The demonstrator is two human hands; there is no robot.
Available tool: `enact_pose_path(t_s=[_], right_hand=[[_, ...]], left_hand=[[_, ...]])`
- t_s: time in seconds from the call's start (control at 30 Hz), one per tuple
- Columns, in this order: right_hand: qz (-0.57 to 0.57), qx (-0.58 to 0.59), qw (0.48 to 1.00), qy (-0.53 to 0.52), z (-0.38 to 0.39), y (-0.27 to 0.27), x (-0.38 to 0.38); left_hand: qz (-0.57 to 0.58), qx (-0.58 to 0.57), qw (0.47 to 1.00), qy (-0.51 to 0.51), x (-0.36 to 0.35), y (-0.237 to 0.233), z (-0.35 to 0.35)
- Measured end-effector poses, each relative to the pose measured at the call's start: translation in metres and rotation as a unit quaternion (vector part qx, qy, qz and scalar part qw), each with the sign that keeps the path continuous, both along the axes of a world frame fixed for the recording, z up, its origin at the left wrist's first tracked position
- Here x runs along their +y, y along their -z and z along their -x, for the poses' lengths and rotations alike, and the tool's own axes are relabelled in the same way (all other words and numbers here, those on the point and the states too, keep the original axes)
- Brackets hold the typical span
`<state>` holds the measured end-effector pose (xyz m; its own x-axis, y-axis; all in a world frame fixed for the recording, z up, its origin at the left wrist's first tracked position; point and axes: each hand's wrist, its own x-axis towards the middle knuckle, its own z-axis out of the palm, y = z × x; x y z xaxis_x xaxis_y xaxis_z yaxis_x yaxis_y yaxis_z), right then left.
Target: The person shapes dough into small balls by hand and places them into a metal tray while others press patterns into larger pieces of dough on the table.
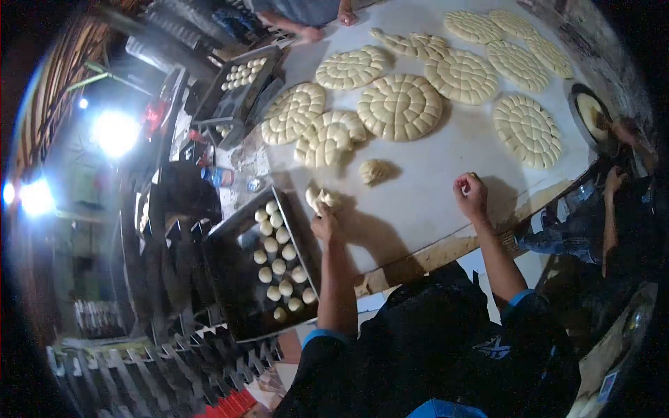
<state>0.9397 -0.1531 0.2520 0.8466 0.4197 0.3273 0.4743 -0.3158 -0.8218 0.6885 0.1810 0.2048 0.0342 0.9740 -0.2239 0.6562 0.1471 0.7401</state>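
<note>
My left hand (325,224) is closed around a piece of pale dough (317,198), beside the near tray. Out over the table to the right, my right hand (472,195) is curled with its fingers closed; whether anything is inside is hidden. Between and beyond my hands lies a small loose lump of dough (374,171). Farther off are large flat dough rounds scored into blocks, one (400,107) in the middle and another (527,131) at the right. A partly pulled-apart round (325,143) lies nearest my left hand.
A dark tray (233,306) with several dough balls (279,266) stands left of my left arm. Another tray (240,104) with dough balls is farther back. Another person's hand (311,34) rests at the table's far edge. At right, a person's arm reaches to a round pan (591,115).
</note>
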Motion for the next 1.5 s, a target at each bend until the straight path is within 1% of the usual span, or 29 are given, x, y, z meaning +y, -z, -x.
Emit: enact_pose_path(t_s=[0.07, 0.17, 0.27, 0.3, 0.37, 0.4, 0.43, 0.47, 0.53, 0.6, 0.63, 0.7, 0.73, 0.77, 0.8, 0.83, 0.87, 0.9, 0.93, 1.03, 1.1, 1.2, 1.23, 1.3, 1.33, 1.37, 1.4, 1.47, 1.5], right_hand=[[0.023, 0.056, 0.998, -0.017, 0.021, -0.002, 0.005], [-0.065, 0.234, 0.954, -0.176, 0.091, 0.014, 0.024], [-0.061, 0.476, 0.847, -0.23, 0.162, -0.016, 0.044], [-0.107, 0.619, 0.746, -0.222, 0.182, -0.047, 0.052], [-0.027, 0.453, 0.828, -0.33, 0.191, -0.064, 0.064], [0.012, 0.359, 0.852, -0.381, 0.186, -0.071, 0.068], [0.057, 0.378, 0.849, -0.366, 0.176, -0.081, 0.071], [0.021, 0.328, 0.882, -0.336, 0.165, -0.082, 0.072], [-0.058, 0.22, 0.934, -0.274, 0.139, -0.086, 0.079], [-0.135, 0.118, 0.98, -0.091, 0.121, -0.142, 0.086], [-0.138, 0.008, 0.988, -0.075, 0.104, -0.143, 0.091], [-0.128, -0.203, 0.97, -0.032, 0.065, -0.136, 0.098], [-0.058, -0.269, 0.959, -0.067, 0.048, -0.11, 0.105], [0.091, -0.191, 0.972, -0.097, 0.045, -0.079, 0.104], [0.236, -0.107, 0.958, -0.127, 0.047, -0.049, 0.101], [0.147, 0.064, 0.958, -0.239, 0.051, -0.022, 0.097], [0.051, 0.229, 0.911, -0.34, 0.059, -0.004, 0.09], [-0.083, 0.399, 0.849, -0.336, 0.083, -0.032, 0.076], [-0.212, 0.551, 0.745, -0.312, 0.099, -0.065, 0.067], [-0.198, 0.447, 0.851, -0.194, 0.087, -0.051, 0.06], [-0.166, 0.431, 0.875, -0.146, 0.064, -0.031, 0.047], [-0.164, 0.391, 0.9, -0.103, 0.046, -0.027, 0.03], [-0.152, 0.382, 0.907, -0.087, 0.044, -0.026, 0.023], [-0.174, 0.389, 0.903, -0.048, 0.038, -0.043, 0.014], [-0.156, 0.342, 0.926, -0.005, 0.032, -0.036, 0.01], [-0.137, 0.294, 0.945, 0.038, 0.022, -0.02, 0.001], [-0.118, 0.245, 0.959, 0.08, 0.011, -0.01, -0.009], [-0.173, 0.281, 0.937, 0.112, -0.024, -0.02, -0.028], [-0.176, 0.316, 0.928, 0.09, -0.035, -0.03, -0.039]], left_hand=[[0.061, -0.276, 0.959, -0.022, -0.061, -0.049, 0.013], [-0.02, -0.39, 0.91, 0.139, -0.106, -0.031, 0.057], [0.185, -0.447, 0.836, 0.257, -0.158, -0.078, 0.082], [0.135, -0.393, 0.863, 0.289, -0.173, -0.098, 0.081], [0.06, -0.204, 0.894, 0.394, -0.173, -0.13, 0.099], [0.019, -0.106, 0.891, 0.441, -0.167, -0.144, 0.108], [0.084, -0.074, 0.885, 0.451, -0.162, -0.156, 0.119], [0.119, -0.033, 0.876, 0.467, -0.154, -0.156, 0.128], [0.113, -0.066, 0.888, 0.442, -0.146, -0.157, 0.14], [-0.016, -0.076, 0.895, 0.44, -0.14, -0.166, 0.136], [-0.079, -0.078, 0.891, 0.439, -0.138, -0.17, 0.128], [-0.046, -0.185, 0.904, 0.383, -0.14, -0.168, 0.103], [-0.025, -0.235, 0.906, 0.352, -0.144, -0.162, 0.088], [-0.109, -0.302, 0.881, 0.347, -0.145, -0.14, 0.068], [-0.11, -0.379, 0.863, 0.316, -0.151, -0.131, 0.046], [-0.013, -0.457, 0.854, 0.25, -0.166, -0.152, 0.018], [0.084, -0.526, 0.828, 0.176, -0.179, -0.173, -0.006], [0.114, -0.527, 0.818, 0.199, -0.177, -0.144, -0.017], [0.102, -0.522, 0.829, 0.173, -0.188, -0.146, -0.036], [0.084, -0.375, 0.903, 0.192, -0.204, -0.113, -0.061], [0.018, -0.248, 0.948, 0.2, -0.202, -0.092, -0.063], [0.058, -0.286, 0.946, 0.144, -0.21, -0.101, -0.069], [0.032, -0.28, 0.95, 0.131, -0.217, -0.094, -0.069], [-0.021, -0.208, 0.971, 0.117, -0.222, -0.079, -0.059], [-0.049, -0.174, 0.977, 0.109, -0.222, -0.084, -0.061], [-0.082, -0.202, 0.974, 0.06, -0.224, -0.092, -0.062], [-0.049, -0.268, 0.962, 0.02, -0.21, -0.08, -0.046], [-0.033, -0.315, 0.949, -0.007, -0.185, -0.057, -0.001], [-0.076, -0.182, 0.971, 0.136, -0.176, -0.058, 0.022]])
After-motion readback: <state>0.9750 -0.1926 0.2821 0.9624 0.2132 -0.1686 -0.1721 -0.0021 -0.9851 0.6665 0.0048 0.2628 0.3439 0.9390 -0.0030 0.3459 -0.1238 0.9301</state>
